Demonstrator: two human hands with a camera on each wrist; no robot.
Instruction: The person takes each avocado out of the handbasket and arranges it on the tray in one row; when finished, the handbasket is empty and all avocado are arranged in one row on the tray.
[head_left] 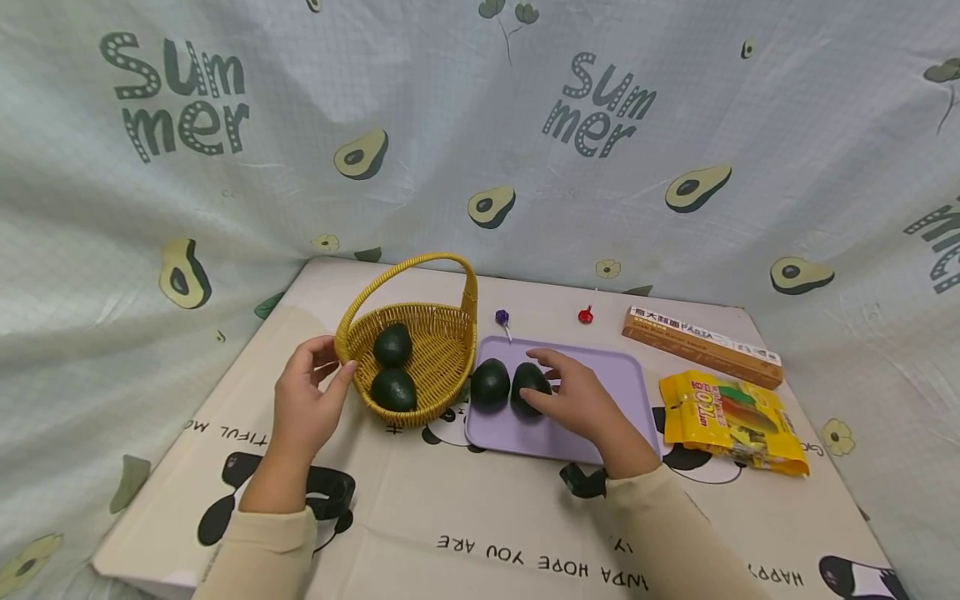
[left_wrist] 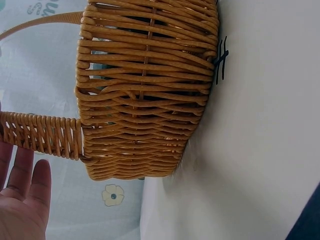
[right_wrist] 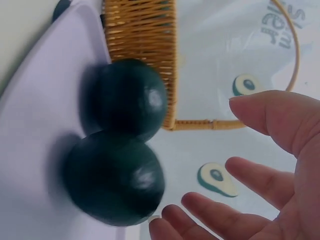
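My left hand [head_left: 309, 398] is at the left side of a yellow wicker basket [head_left: 441, 350], holding the foot of its handle [left_wrist: 42, 134] between thumb and fingers. Inside the basket lie two dark green avocados, one [head_left: 393, 345] behind the other [head_left: 393, 390]. On a lilac tray [head_left: 600, 375] to the right, two more rest side by side, a left avocado [head_left: 491, 384] and a right avocado [head_left: 529, 390]. My right hand [head_left: 576, 398] hovers over the right one with fingers spread. In the right wrist view, no grip on that avocado [right_wrist: 117, 180] shows.
Behind the tray lie a purple lollipop [head_left: 502, 317] and a red lollipop [head_left: 586, 314]. A pasta box [head_left: 701, 346] and a yellow snack bag [head_left: 731, 421] lie to the right. A printed curtain [head_left: 427, 108] hangs behind the table [head_left: 420, 508].
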